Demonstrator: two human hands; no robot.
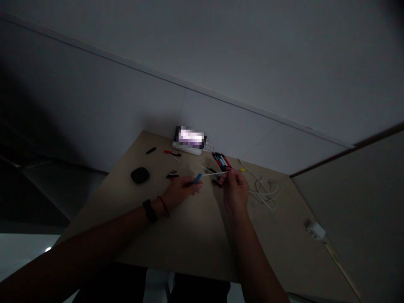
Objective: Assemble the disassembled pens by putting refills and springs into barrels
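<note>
My left hand (182, 188) is closed on a short blue pen part (198, 178); whether it is a cap or a barrel I cannot tell. Pinched in my right hand (234, 185) is a thin white stick like a pen refill (215, 173), its free end pointing left at the blue part with a small gap between. Behind my right hand lies a row of pens (221, 160) in red, blue, white and black. Small dark pen parts (172, 176) lie beyond my left hand, and more dark pieces (216, 183) sit just left of my right fingers.
Against the wall, a lit phone (191, 137) leans on a white block (187, 148). A red and black pen (172, 153), a black stick (151, 150) and a rounded black case (140, 175) lie on the table's left side. A coiled white cable (265, 193) is at right, near a wall plug (314, 229).
</note>
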